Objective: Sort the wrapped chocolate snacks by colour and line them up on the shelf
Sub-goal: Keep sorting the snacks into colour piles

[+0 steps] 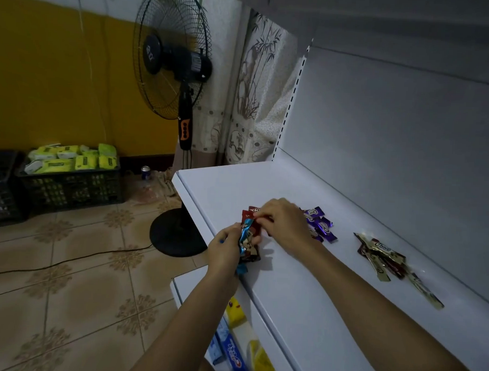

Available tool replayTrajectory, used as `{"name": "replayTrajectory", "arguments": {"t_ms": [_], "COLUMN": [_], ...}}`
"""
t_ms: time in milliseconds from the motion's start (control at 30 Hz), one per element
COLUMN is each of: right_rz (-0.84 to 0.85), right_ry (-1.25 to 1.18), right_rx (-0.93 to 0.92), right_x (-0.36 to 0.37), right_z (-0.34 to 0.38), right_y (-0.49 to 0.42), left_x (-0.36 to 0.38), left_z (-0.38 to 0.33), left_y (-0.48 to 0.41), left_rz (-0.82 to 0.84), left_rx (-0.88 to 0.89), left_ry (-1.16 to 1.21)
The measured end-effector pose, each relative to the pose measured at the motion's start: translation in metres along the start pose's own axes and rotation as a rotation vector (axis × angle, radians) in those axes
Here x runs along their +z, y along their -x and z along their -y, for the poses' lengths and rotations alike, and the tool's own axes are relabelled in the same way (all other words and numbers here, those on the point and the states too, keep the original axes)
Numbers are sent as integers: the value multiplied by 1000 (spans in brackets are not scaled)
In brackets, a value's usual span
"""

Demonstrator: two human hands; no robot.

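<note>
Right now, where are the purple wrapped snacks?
Head view: the purple snacks lie on the white shelf, just right of the right hand, left of the gold pile.

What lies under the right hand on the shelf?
Red snacks peek out where the right hand's fingers pinch them; purple snacks show on its far side. Anything beneath the palm is covered.

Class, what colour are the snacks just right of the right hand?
Purple snacks, shown in the head view.
</note>
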State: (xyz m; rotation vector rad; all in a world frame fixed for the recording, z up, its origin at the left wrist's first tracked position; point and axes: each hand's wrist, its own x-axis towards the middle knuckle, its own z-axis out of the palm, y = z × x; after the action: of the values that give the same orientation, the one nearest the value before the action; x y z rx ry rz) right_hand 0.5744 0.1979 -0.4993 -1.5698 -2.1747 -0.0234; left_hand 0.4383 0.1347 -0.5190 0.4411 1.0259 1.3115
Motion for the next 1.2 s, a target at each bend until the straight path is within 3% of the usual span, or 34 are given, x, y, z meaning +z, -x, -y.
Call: {"name": "replayTrajectory", "arguments": {"t_ms": [67, 167, 400, 500, 733, 867, 1067, 1200], "right_rz": [44, -77, -35, -115, -388, -533, -781, -854], "right_ry": [-86, -227, -945, -1064, -974, -854, -899, -761], "right_rx": [53, 133, 510, 581, 723, 790, 804, 730], "right_x": [6, -1, -30, -51, -84, -96, -100, -112], "right_z": [1, 8, 34, 23, -12, -29, -33, -45], "right_y": [2, 11, 71, 91, 140, 166, 200, 229], "left_x": [-2, -4, 30, 48, 97, 111, 112, 95], "left_z": [-2, -5, 19, 34, 55, 72, 99, 95], "left_y": [-1, 2, 28, 45, 89, 111, 129, 125], "left_rz": [-30, -6, 114, 182, 412, 479, 535, 575], "left_rx": [-19, -27, 149, 79, -402, -506, -374, -194], "left_ry": [36, 36, -304, -210, -29, -68, -181, -232]}}
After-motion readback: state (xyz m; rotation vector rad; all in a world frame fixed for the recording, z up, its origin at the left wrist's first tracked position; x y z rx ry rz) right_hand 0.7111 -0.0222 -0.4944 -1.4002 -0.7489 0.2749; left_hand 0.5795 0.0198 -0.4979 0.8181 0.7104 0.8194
